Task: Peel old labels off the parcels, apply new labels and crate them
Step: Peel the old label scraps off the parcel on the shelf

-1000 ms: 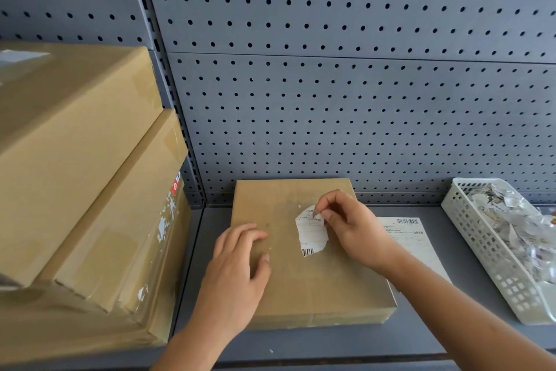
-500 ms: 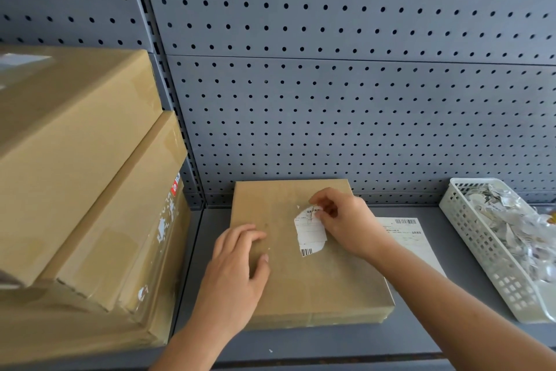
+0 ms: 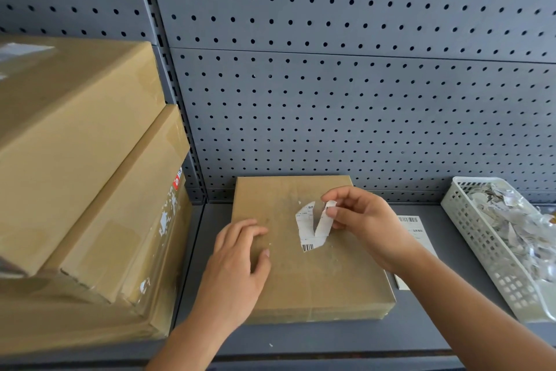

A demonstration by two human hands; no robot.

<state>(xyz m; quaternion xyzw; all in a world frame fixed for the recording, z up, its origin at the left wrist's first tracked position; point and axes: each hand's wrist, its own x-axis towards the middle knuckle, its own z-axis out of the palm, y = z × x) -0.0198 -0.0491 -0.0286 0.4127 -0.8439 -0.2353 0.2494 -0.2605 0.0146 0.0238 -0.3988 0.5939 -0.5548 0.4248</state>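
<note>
Torn white paper label (image 3: pixel 307 227) sits on top of the flat brown cardboard parcel (image 3: pixel 301 280), which lies at the back edge of the grey metal shelf (image 3: pixel 301 339). The right hand (image 3: pixel 367 226) pinches a raised strip between thumb and forefinger. The left hand (image 3: pixel 237 265) presses flat, fingers together. A sharp pull could rip the strip, stranding the barcode end. Half a second ago the label lay flatter.

Grey metal shelf (image 3: pixel 331 337). Carried on it: a stack of cardboard boxes (image 3: pixel 75 325), set at left; a flat cardboard parcel (image 3: pixel 301 283), laid at centre; a printed label sheet (image 3: pixel 418 232), laid just right of it; a white perforated basket (image 3: pixel 481 250), filled with paper scraps, at far right.
</note>
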